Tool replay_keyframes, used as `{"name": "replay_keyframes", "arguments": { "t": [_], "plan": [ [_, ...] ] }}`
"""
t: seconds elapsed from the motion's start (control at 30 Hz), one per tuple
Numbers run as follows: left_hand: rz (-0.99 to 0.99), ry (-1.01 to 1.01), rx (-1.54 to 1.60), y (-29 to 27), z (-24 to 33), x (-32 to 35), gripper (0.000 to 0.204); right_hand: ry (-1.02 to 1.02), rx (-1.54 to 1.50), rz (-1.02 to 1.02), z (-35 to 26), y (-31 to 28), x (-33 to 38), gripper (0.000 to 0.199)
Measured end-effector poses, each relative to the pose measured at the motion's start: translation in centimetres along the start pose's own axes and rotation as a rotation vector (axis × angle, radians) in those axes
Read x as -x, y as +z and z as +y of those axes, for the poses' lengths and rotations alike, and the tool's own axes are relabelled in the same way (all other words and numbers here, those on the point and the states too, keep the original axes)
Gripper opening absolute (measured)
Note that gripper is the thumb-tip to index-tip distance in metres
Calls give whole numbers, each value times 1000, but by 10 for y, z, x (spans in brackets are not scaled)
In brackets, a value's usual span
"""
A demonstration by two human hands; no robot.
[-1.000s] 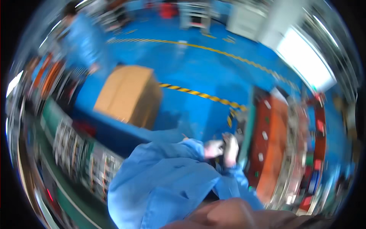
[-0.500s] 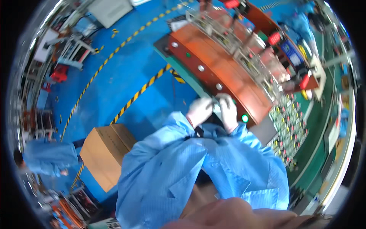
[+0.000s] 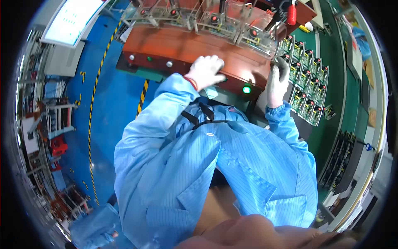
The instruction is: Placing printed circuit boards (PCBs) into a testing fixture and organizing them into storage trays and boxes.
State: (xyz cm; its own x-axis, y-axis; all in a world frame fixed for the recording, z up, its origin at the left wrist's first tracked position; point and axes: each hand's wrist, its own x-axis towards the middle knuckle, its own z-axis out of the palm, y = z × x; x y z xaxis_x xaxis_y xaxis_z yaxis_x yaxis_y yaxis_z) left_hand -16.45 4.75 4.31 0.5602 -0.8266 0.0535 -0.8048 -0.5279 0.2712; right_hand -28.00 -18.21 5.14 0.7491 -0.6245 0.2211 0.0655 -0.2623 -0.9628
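Note:
My left hand (image 3: 205, 72), in a white glove, is over the front edge of a reddish-brown test box (image 3: 161, 43), fingers spread, with nothing seen in it. Just below that hand, a small pale green piece (image 3: 211, 92) shows by the box front. Beyond the box's right end, my gloved right hand (image 3: 277, 85) is raised, its thumb and fingers curved but apart. Its fingertips are beside the nearest of several green circuit boards (image 3: 307, 86) with black round parts and red dots. Whether they touch a board is unclear.
Clear-walled fixtures (image 3: 217, 25) with boards inside line the box's far side. A green-lit button (image 3: 247, 89) glows on its front. A red-handled lever (image 3: 291, 15) stands at the back right. Dark racks (image 3: 338, 162) lie right; a lit screen (image 3: 74, 21) is far left.
My hands, close together at the box front before, have separated: the left moved left, the right moved right to the circuit boards. My view has turned, so the box lies more level.

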Motion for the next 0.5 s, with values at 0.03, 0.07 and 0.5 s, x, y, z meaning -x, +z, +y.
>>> {"name": "replay_keyframes", "arguments": {
  "t": [0.03,0.07,0.5],
  "plan": [
    [-48,2,-92,5,5,-6,47,-84,-83,80,-6,4,-4,39],
    [-42,5,-131,8,9,-12,51,-174,-165,165,-19,8,-10,44],
    [-185,271,10,3,-9,-30,43,-621,335,196,-181,35,-132,16]
  ]
}}
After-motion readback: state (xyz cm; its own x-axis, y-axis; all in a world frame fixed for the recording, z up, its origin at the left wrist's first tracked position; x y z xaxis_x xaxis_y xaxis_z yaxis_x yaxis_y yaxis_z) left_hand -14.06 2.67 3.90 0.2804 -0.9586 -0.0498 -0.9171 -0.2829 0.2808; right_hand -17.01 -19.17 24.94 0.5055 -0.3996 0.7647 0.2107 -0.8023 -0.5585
